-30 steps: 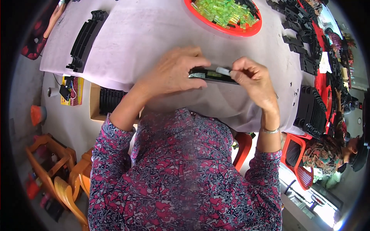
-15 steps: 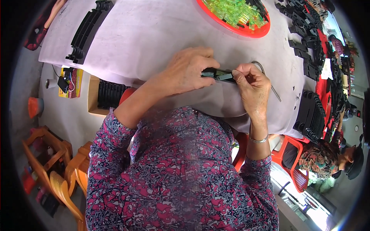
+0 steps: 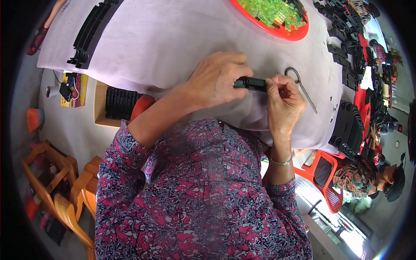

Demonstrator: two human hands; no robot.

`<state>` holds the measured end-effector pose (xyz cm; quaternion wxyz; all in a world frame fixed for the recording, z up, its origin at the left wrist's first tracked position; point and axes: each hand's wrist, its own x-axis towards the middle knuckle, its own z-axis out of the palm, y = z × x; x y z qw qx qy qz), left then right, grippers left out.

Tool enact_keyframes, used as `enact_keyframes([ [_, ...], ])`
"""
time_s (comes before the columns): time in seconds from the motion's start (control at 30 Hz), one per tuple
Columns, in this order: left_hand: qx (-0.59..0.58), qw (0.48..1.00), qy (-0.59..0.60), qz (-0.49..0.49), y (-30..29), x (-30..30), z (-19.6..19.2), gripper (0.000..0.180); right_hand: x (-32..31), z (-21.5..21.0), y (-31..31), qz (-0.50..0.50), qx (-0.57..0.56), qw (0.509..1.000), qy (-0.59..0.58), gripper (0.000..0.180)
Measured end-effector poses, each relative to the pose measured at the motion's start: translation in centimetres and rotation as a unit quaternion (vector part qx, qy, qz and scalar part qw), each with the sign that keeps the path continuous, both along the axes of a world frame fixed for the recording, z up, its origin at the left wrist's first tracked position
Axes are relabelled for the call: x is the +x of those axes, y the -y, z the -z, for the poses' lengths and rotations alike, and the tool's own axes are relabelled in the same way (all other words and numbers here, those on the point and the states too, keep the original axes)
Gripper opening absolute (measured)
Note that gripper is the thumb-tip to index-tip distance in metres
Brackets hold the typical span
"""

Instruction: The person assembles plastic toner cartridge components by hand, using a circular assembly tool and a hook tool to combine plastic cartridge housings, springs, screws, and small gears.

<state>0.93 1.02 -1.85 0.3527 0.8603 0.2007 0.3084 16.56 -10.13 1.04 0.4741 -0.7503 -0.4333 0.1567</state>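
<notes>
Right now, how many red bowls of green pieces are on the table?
1: a red bowl of translucent green pieces at the table's far edge, beyond both hands; its top is cut off by the frame.

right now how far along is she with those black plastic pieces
Done, it seems: black parts stand in neat rows at the table's far left and right edge. In hand: left hand and right hand pinch one black piece together. Left: loose black pieces and a red tray of green clips.
</notes>
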Motion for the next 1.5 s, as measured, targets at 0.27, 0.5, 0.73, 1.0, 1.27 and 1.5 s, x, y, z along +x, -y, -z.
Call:
enact_keyframes([
  [0.27,0.011,1.000,0.015,0.001,0.0,0.0,0.2,0.033,-0.8,0.3,0.1,0.034,-0.001,0.995,0.093,0.007],
  [0.5,0.036,0.999,0.030,0.015,0.3,-1.0,-0.4,0.032,-0.6,0.5,0.1,0.036,-0.006,0.992,0.117,0.009],
  [0.73,0.141,0.990,0.002,0.003,1.2,-1.1,0.0,0.026,-0.7,0.5,-0.1,0.042,0.000,0.991,0.129,0.010],
  [1.0,0.176,0.983,-0.032,-0.028,1.8,-0.7,-0.4,0.025,0.4,1.6,0.4,0.034,0.027,0.998,0.035,0.009],
  [1.27,0.175,0.982,-0.056,-0.047,2.2,-0.8,-0.4,0.036,-0.5,-0.1,1.3,-0.126,0.037,0.974,0.184,0.018],
  [1.5,0.176,0.981,-0.057,-0.063,2.7,-0.6,-0.1,0.035,-0.5,1.5,1.7,-0.121,0.050,0.969,0.210,0.022],
])
